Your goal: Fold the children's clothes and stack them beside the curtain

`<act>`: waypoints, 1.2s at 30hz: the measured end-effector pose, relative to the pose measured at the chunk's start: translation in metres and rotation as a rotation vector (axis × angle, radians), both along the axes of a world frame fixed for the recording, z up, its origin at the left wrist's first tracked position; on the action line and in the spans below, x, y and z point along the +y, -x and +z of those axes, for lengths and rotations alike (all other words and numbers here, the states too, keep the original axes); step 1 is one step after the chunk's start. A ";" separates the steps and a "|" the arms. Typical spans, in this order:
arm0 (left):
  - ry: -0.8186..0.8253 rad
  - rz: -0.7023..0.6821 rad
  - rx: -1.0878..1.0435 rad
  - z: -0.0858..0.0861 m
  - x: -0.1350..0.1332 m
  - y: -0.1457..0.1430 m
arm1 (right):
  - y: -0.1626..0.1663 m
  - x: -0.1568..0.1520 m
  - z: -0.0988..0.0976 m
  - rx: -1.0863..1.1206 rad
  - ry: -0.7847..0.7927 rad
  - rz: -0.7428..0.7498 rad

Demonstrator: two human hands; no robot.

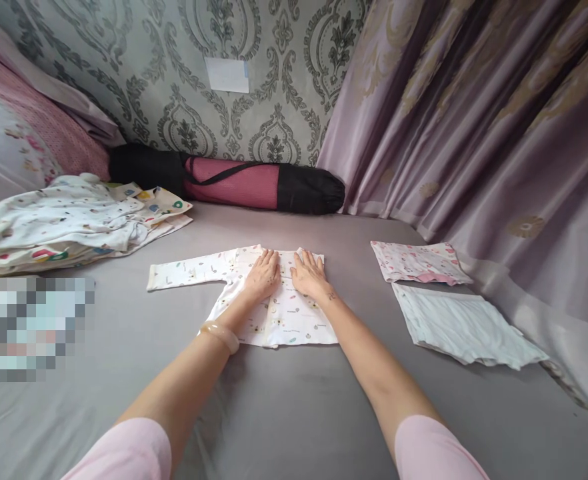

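Observation:
A small white printed baby shirt (287, 320) lies flat on the grey bed sheet (284, 413). One sleeve stretches out to the left; the right sleeve is folded in, mostly under my right hand. My left hand (263, 273) lies flat on the upper middle of the shirt, fingers stretched out and pointing away from me. Pressed on the upper right part of the shirt is my right hand (311, 273), also flat with its fingers apart. Neither hand grips anything. A pale bangle (220, 335) circles my left wrist.
Two folded garments, one pink-printed (419, 261) and one pale blue (464, 323), lie at the right. Loose baby clothes (69, 217) are heaped at the left above a blurred-out item (34, 330). A black and pink rolled bag (234, 183) rests against the wall beside purple curtains (424, 100).

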State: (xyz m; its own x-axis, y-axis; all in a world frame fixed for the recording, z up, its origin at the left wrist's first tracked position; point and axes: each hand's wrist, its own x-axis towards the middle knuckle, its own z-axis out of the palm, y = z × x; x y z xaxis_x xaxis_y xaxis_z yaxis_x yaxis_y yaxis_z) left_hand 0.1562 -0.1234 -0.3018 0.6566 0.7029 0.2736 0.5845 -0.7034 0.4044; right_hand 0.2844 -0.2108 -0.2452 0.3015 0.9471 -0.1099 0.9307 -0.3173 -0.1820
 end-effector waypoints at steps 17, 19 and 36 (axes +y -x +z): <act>0.554 0.191 -0.565 0.022 0.016 0.019 | 0.044 0.017 -0.011 0.099 -0.067 0.167; 0.598 0.179 -0.605 0.029 0.019 0.029 | 0.044 0.016 -0.011 0.096 -0.062 0.162; 0.174 1.038 -0.016 0.045 0.057 0.207 | 0.061 0.033 -0.016 0.066 -0.109 0.014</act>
